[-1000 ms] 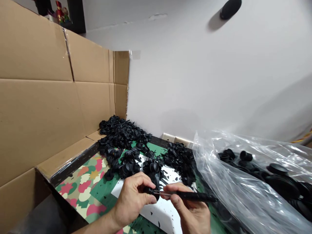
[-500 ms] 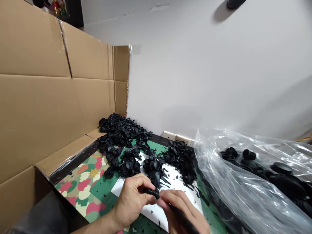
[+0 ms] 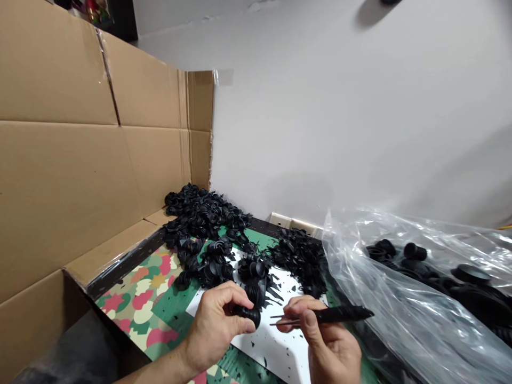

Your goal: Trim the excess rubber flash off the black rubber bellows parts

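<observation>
My left hand (image 3: 214, 336) curls closed around a black ribbed rubber bellows piece (image 3: 247, 314), held above a white sheet (image 3: 280, 352). My right hand (image 3: 330, 349) pinches a slim black-handled, metal-tipped tool (image 3: 340, 315), its thin tips just beside the piece, not touching it.

A ribbed black rubber part (image 3: 247, 314) sat gripped in the left hand (image 3: 216, 333), with black-handled tweezers (image 3: 332, 316) held in the right hand (image 3: 330, 346) at its 3 o'clock.
</observation>
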Available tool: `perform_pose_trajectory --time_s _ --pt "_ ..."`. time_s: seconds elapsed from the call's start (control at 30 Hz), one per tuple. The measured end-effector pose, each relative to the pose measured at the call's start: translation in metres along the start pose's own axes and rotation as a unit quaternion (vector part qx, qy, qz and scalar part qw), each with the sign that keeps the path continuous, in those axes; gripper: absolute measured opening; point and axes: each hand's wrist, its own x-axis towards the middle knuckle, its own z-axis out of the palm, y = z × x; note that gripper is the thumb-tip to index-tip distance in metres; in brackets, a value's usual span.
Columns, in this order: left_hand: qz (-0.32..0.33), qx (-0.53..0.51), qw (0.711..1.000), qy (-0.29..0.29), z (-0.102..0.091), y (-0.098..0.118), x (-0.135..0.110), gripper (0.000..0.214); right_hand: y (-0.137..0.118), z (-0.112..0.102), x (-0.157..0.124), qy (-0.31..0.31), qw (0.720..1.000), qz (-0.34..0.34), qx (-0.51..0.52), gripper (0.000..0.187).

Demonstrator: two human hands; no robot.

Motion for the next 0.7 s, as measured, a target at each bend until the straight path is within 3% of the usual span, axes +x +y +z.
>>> perform_pose_trajectory --time_s 0.23,0.7 --pt "0.0 0.01 1.0 -0.009 0.001 0.0 -0.002 0.02 -0.009 0.012 -0.006 -0.045 0.997 0.01 0.056 0.02" --pt "-0.003 -0.001 1.0 -0.01 0.002 -0.002 0.0 0.018 0.005 0.009 -0.008 -0.062 0.996 -0.026 0.062 0.017"
